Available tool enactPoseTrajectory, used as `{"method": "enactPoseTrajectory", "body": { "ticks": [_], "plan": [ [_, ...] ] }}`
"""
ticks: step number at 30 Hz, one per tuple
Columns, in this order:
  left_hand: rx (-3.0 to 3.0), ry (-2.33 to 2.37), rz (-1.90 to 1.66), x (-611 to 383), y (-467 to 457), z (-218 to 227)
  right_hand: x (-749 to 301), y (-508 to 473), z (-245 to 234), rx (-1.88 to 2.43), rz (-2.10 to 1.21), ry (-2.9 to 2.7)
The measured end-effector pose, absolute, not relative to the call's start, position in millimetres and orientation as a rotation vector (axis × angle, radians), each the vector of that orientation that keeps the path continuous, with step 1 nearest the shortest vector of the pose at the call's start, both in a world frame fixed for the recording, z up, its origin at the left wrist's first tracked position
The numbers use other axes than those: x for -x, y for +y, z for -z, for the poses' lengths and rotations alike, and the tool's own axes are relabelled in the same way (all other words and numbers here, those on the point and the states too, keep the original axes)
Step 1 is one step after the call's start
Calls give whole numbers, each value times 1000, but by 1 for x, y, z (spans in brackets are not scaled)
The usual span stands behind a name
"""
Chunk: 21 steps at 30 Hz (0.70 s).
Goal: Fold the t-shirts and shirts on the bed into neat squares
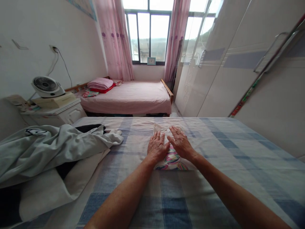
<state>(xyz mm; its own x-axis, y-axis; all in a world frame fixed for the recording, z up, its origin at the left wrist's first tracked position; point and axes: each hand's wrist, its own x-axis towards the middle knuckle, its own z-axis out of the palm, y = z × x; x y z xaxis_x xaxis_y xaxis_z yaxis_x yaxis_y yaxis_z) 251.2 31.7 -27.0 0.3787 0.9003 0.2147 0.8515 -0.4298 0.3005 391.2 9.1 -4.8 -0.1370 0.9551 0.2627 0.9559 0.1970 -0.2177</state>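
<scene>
A small folded garment (172, 160), white with a bright swirl print at its near end, lies on the blue-and-beige checked bedsheet (214, 165). Both of my hands rest flat on top of it, side by side. My left hand (157, 147) lies palm down with its fingers stretched forward. My right hand (181, 142) is also palm down, fingers spread, touching the left hand's edge. Most of the garment's middle is hidden beneath my palms.
A heap of grey, black and white clothes (47, 149) lies on the bed's left side. Beyond stands a pink bed (128, 97), a white nightstand with a fan (46, 86), and a tall white wardrobe (238, 63) along the right.
</scene>
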Motion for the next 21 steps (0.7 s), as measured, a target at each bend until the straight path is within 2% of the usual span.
{"method": "enactPoseTrajectory", "body": {
  "ticks": [4, 9, 14, 18, 21],
  "plan": [
    [-2505, 1575, -519, -249, 34, 29, -381, -24, 22, 1803, -44, -2180],
    [-2469, 1573, -552, -248, 33, 26, -418, -40, 35, 1939, -136, -2114],
    [-2443, 1568, -583, -247, 33, 25, -443, -67, 17, 2006, -368, -1595],
    [-2426, 1569, -595, -249, 35, 29, -448, -101, -6, 2067, -810, -1143],
    [-2417, 1568, -613, -250, 36, 30, -439, -117, -21, 1789, -1297, -837]
  ]
}}
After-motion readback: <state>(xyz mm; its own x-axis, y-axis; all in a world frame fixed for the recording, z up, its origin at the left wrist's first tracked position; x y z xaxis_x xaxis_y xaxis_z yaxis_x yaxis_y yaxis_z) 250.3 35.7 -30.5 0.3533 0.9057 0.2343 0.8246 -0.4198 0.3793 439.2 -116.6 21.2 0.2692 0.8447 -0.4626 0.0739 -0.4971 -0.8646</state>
